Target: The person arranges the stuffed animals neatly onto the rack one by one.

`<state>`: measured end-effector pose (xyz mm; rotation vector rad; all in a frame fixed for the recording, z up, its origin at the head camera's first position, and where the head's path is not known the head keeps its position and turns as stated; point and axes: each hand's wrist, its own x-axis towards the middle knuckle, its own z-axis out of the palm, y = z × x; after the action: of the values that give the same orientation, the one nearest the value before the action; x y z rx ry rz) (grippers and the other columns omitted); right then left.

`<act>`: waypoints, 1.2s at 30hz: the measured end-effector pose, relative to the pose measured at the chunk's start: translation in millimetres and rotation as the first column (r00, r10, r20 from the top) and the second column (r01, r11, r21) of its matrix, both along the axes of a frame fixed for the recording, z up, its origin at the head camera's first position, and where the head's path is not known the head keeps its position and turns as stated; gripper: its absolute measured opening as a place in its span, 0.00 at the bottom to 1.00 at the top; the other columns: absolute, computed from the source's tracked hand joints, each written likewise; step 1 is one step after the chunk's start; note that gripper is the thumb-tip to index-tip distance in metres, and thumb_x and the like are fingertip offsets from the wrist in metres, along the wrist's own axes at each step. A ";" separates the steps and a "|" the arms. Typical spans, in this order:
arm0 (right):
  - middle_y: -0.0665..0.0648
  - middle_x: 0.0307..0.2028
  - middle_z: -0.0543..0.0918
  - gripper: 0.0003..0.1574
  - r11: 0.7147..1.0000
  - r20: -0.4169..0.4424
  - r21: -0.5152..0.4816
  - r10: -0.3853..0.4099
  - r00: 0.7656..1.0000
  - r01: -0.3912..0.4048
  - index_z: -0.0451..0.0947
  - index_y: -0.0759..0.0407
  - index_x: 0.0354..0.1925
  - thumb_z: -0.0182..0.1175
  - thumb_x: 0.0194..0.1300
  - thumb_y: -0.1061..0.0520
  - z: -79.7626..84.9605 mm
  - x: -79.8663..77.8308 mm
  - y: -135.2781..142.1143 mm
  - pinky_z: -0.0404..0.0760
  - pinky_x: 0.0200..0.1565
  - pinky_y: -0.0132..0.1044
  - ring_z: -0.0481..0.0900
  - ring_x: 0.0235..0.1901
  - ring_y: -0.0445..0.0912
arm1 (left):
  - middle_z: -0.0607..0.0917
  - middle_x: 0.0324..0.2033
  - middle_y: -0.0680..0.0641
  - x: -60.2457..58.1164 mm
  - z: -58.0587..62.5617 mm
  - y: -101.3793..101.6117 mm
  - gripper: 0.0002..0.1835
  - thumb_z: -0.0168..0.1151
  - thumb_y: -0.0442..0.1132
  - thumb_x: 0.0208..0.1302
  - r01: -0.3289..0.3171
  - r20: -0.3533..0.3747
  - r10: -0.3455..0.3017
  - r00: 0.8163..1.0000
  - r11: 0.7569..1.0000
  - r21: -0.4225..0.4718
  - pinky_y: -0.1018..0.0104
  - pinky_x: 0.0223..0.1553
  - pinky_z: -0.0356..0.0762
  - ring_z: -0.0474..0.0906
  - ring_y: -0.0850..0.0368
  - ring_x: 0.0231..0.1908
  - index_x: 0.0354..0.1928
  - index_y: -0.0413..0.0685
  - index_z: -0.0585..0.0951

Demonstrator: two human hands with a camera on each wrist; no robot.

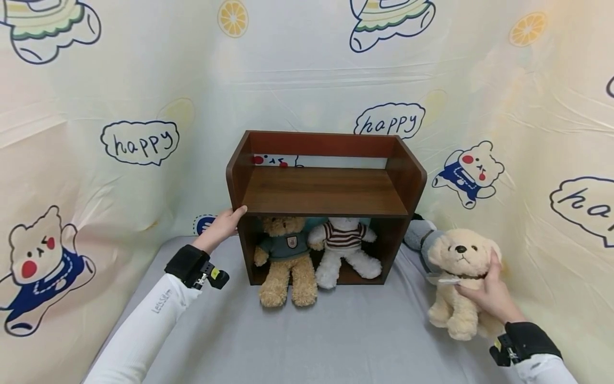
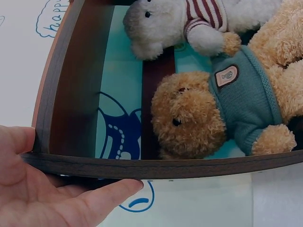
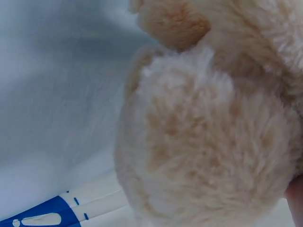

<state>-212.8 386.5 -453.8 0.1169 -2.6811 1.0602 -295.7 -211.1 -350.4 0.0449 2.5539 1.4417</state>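
A brown wooden shelf [image 1: 326, 191] stands on the grey cloth. At its left side my left hand [image 1: 221, 230] touches the edge of the side panel; in the left wrist view the thumb and fingers [image 2: 113, 194] lie on either side of that panel. My right hand [image 1: 494, 293] grips a cream plush dog [image 1: 462, 253] around its neck and side, to the right of the shelf. The right wrist view is mostly filled by the dog's fur [image 3: 203, 137]. In the lower compartment sit a brown teddy bear [image 1: 288, 261] in a green top and a white plush toy [image 1: 342, 250] in a striped top.
Behind the dog, beside the shelf's right panel, lies a grey-blue plush toy [image 1: 422, 237], partly hidden. A printed curtain [image 1: 297, 69] hangs at the back and both sides. Grey cloth [image 1: 336, 336] covers the surface in front.
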 end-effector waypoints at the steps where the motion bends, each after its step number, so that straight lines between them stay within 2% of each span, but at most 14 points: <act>1: 0.85 0.59 0.47 0.78 1.000 -0.026 -0.021 0.017 1.000 -0.017 0.18 0.48 0.68 0.71 0.45 0.59 0.6 -0.4 -2.1 0.49 0.60 0.57 0.52 0.56 0.74 | 0.46 0.67 0.31 0.2 0.1 0.1 0.38 0.30 0.57 0.71 0.000 -0.002 0.000 1.000 1.000 0.002 0.44 0.60 0.56 0.48 0.36 0.65 0.69 0.33 0.41; 4: 0.81 0.61 0.45 0.78 0.997 -0.085 -0.054 0.049 0.995 -0.054 0.22 0.45 0.69 0.72 0.42 0.61 2.4 -1.0 -8.6 0.42 0.63 0.51 0.49 0.59 0.70 | 0.46 0.67 0.31 0.2 -0.2 0.1 0.38 0.30 0.57 0.71 -0.002 -0.003 0.002 1.000 1.000 0.008 0.44 0.60 0.56 0.48 0.36 0.65 0.69 0.34 0.40; 8: 0.79 0.61 0.47 0.78 0.994 -0.113 -0.088 0.055 0.992 -0.065 0.23 0.43 0.69 0.73 0.41 0.63 4.9 -0.1 -16.8 0.43 0.64 0.45 0.49 0.59 0.69 | 0.46 0.67 0.31 0.9 -1.2 -0.2 0.38 0.30 0.57 0.71 -0.002 -0.001 0.002 1.000 1.000 0.001 0.44 0.60 0.56 0.48 0.36 0.65 0.69 0.34 0.40; 13: 0.75 0.62 0.48 0.79 0.991 -0.167 -0.101 0.066 0.984 -0.083 0.25 0.43 0.69 0.73 0.38 0.65 9.8 -0.5 -27.1 0.45 0.62 0.28 0.50 0.59 0.65 | 0.46 0.67 0.31 1.9 -2.8 -0.6 0.38 0.30 0.57 0.71 0.002 -0.007 -0.002 1.000 1.000 -0.007 0.44 0.59 0.57 0.48 0.36 0.65 0.69 0.34 0.41; 17: 0.75 0.62 0.49 0.80 0.991 -0.194 -0.094 0.073 0.978 -0.093 0.26 0.43 0.69 0.73 0.37 0.67 16.8 1.6 -35.7 0.46 0.62 0.27 0.51 0.60 0.64 | 0.46 0.67 0.31 1.4 -3.6 -1.4 0.37 0.30 0.56 0.71 0.009 -0.015 -0.009 1.000 1.000 -0.003 0.44 0.59 0.57 0.48 0.35 0.65 0.69 0.34 0.40; 19: 0.74 0.62 0.50 0.81 0.990 -0.201 -0.101 0.080 0.976 -0.102 0.26 0.43 0.69 0.73 0.36 0.68 21.2 2.7 -40.1 0.47 0.61 0.25 0.51 0.61 0.60 | 0.46 0.67 0.31 1.2 -3.7 -1.7 0.37 0.30 0.56 0.71 0.012 -0.015 -0.012 1.000 1.000 0.000 0.44 0.59 0.57 0.48 0.35 0.65 0.69 0.34 0.40; 23: 0.74 0.60 0.53 0.81 0.983 -0.232 -0.115 0.112 0.966 -0.141 0.27 0.46 0.69 0.72 0.34 0.72 28.7 4.7 -48.8 0.49 0.57 0.17 0.52 0.62 0.42 | 0.46 0.67 0.30 0.4 -3.6 -1.8 0.37 0.30 0.56 0.71 0.012 -0.017 -0.012 1.000 1.000 0.001 0.43 0.59 0.57 0.48 0.35 0.65 0.69 0.34 0.40; 26: 0.72 0.60 0.54 0.81 0.974 -0.282 -0.127 0.147 0.948 -0.189 0.28 0.51 0.69 0.71 0.30 0.75 33.0 4.8 -55.2 0.50 0.55 0.15 0.52 0.59 0.31 | 0.47 0.67 0.30 0.1 -3.6 -1.5 0.37 0.30 0.56 0.71 0.010 -0.017 -0.010 1.000 1.000 -0.003 0.43 0.59 0.57 0.49 0.35 0.65 0.69 0.34 0.41; 31: 0.53 0.62 0.53 0.82 0.958 -0.325 -0.144 0.192 0.926 -0.249 0.29 0.54 0.69 0.70 0.27 0.78 42.6 4.8 -66.1 0.52 0.56 0.15 0.51 0.60 0.29 | 0.46 0.67 0.31 0.3 -3.0 -1.0 0.38 0.29 0.56 0.71 0.013 -0.015 -0.013 1.000 1.000 -0.010 0.43 0.59 0.57 0.49 0.35 0.65 0.69 0.34 0.40; 36: 0.49 0.62 0.50 0.81 0.944 -0.343 -0.158 0.222 0.913 -0.288 0.29 0.56 0.69 0.68 0.26 0.80 63.9 12.1 -85.2 0.51 0.57 0.16 0.50 0.60 0.30 | 0.45 0.68 0.31 0.0 -1.5 -0.3 0.38 0.30 0.57 0.71 0.020 -0.019 -0.020 1.000 1.000 0.003 0.43 0.59 0.56 0.48 0.35 0.65 0.69 0.36 0.39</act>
<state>-200.7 301.3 -389.9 0.5664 -2.2911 1.2640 -295.8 -211.4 -351.9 0.0849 2.5592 1.4446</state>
